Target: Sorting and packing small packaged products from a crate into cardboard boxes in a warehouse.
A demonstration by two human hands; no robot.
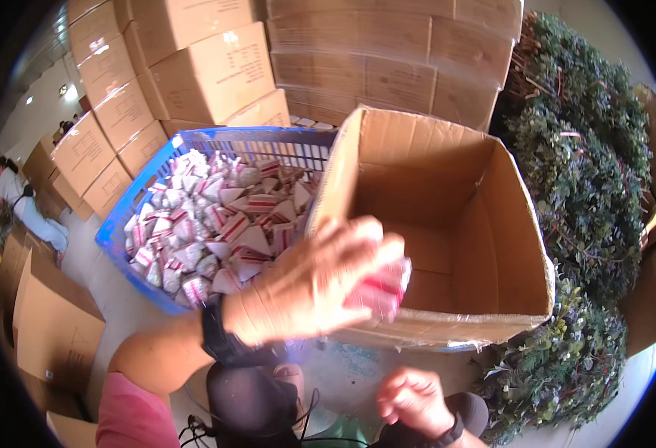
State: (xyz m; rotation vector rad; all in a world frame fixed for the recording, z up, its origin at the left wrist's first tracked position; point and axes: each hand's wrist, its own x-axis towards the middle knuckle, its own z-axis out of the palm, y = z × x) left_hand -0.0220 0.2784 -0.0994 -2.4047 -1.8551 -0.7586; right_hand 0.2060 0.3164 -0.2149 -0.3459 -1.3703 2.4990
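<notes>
My left hand (pixel 305 280) reaches across the near left corner of an open cardboard box (pixel 432 328). A small white packet with pink-red stripes (pixel 385 290) is held under its fingers, partly covered by them. The blue plastic crate (pixel 137 190) left of the box is filled with many similar striped, wedge-shaped packets (pixel 227 243). The bottom and walls of the box show bare brown cardboard. Above my lap, my right hand (pixel 416 399) is closed with its fingers curled in. Whether anything is inside them is hidden.
Stacked closed cartons (pixel 388 45) line the back, and more cartons (pixel 111 127) rise at the left. Piles of green artificial foliage (pixel 582 172) stand close on the right. An open carton (pixel 59 321) is at the lower left. A person (pixel 29 201) is farther off at the left.
</notes>
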